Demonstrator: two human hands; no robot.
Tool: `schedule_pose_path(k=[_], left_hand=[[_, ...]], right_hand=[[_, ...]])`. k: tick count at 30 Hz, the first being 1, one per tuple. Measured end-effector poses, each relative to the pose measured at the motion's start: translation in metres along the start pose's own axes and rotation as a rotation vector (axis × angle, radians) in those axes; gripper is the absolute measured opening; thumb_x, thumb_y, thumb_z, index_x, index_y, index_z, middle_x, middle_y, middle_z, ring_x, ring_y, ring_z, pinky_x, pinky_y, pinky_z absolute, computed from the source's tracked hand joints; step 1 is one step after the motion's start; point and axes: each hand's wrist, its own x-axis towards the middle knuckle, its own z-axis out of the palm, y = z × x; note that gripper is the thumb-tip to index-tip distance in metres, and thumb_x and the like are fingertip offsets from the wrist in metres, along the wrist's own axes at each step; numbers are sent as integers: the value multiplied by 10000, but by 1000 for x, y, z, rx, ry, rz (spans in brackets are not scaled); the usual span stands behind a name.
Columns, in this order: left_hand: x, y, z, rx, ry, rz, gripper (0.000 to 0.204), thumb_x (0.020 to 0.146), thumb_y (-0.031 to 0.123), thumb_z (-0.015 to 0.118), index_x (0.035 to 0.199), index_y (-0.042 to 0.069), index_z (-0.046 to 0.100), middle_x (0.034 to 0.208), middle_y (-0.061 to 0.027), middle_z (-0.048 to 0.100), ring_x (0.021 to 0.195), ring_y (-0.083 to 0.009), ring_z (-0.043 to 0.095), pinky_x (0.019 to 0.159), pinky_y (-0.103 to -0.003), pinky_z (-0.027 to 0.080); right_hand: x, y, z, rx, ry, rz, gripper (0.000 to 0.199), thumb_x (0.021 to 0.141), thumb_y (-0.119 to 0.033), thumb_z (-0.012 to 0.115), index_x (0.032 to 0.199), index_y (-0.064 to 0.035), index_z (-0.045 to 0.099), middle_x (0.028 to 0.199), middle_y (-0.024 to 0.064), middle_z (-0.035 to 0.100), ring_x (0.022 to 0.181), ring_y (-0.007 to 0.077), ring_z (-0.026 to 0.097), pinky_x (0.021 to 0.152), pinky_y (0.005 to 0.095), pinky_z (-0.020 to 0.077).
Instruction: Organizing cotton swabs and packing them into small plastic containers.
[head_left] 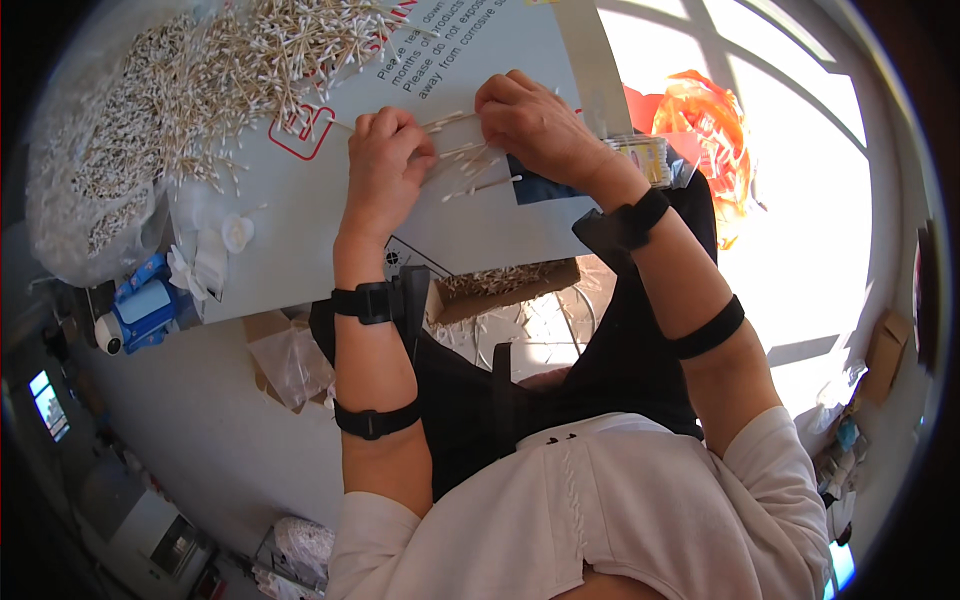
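Observation:
My left hand [385, 168] and my right hand [538, 128] face each other over a grey-white printed board [290, 255]. Curled fingers of both hands close on the ends of a few thin cotton swabs [450, 121] that span the gap between them. Just below, several loose swabs [470, 160] lie on the board, one of them apart by a dark blue patch [540, 188] beside my right wrist. A big heap of cotton swabs [290, 60] spreads over the far left. My fingertips are partly hidden, so the exact grip is unclear.
Part of the heap sits in a clear plastic bag [62, 215]. Small wrapped packets [645, 155] lie by my right wrist, near an orange plastic bag [700, 110]. A blue-and-white object [145, 312] stands at the left edge. Below the board's near edge is a cardboard box [452, 310] holding swabs.

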Motion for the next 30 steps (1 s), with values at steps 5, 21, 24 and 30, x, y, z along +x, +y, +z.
schedule_pose_path(k=[5, 21, 24, 30], left_hand=[[15, -8, 1, 55, 148, -148, 188, 665, 11, 766, 787, 98, 653, 938, -29, 574, 970, -273, 511, 854, -399, 434], [-38, 36, 7, 127, 73, -244, 202, 691, 24, 743, 825, 104, 614, 898, -31, 584, 947, -287, 527, 810, -423, 430], [-42, 34, 18, 121, 160, -194, 197, 686, 12, 734, 812, 108, 616, 893, -25, 580, 946, -274, 528, 806, -420, 423], [-17, 49, 25, 107, 92, -70, 192, 687, -22, 717, 822, 90, 638, 881, -14, 599, 924, -259, 541, 813, -379, 424]], right_hand=[[-11, -2, -8, -27, -22, 55, 95, 770, -88, 688, 819, -55, 613, 1029, 58, 584, 1018, 262, 542, 875, 380, 470], [9, 22, -3, -189, 169, 159, 75, 812, -81, 654, 857, -47, 604, 1028, 72, 592, 1036, 298, 545, 864, 396, 482], [13, 19, 3, -218, 161, 192, 82, 806, -97, 661, 868, -58, 625, 1010, 76, 596, 1030, 305, 550, 858, 400, 480], [6, 6, -5, -62, 298, 177, 73, 816, -144, 670, 861, -86, 671, 948, 77, 619, 965, 311, 590, 807, 402, 494]])
